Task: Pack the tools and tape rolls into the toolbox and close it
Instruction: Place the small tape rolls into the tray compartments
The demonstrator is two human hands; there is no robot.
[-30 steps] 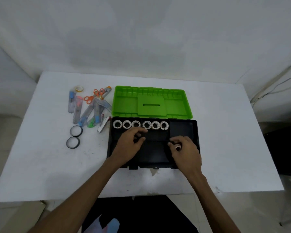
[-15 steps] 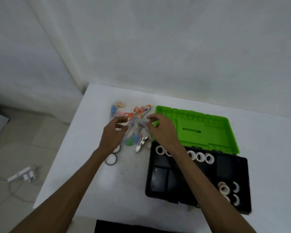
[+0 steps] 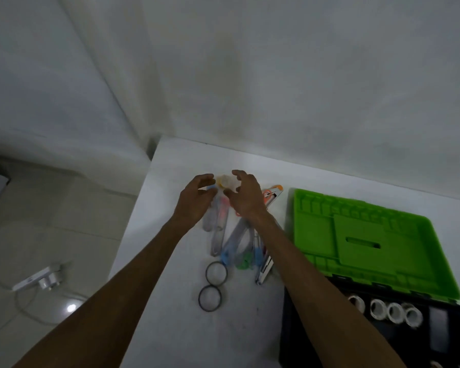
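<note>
- The left hand [image 3: 195, 200] and the right hand [image 3: 246, 193] hover side by side over the far end of a pile of tools [image 3: 234, 235] on the white counter [image 3: 170, 301]. Both have their fingers loosely curved and spread, and neither plainly holds anything.
- Between the fingertips sits a small yellowish tape roll [image 3: 223, 181], close to both hands; whether either touches it I cannot tell.
- The pile holds several long tools with clear sleeves and coloured ends, orange-handled scissors [image 3: 272, 192] partly hidden by the right wrist, and a metal tool [image 3: 263, 272] at the near end.
- Two thin black rings [image 3: 213, 285], likely tape rolls, lie flat just beside the pile, nearer the person.
- The toolbox [image 3: 298, 328] stands open to the right, its green lid [image 3: 361, 240] laid back; white tape rolls [image 3: 385, 310] already line a rear compartment of the black tray.
- Handling, as a judgement: the little roll looks light and stiff, so a thumb-and-finger pinch across its rim should do.
- The sleeved tools look light but slick and overlap, so a handful may slide apart; gripping near the middle seems safer.
- The scissors and metal tool are best taken by handles, away from edges.
- Much remains: the pile and rings are unpacked, the lid open.
</note>
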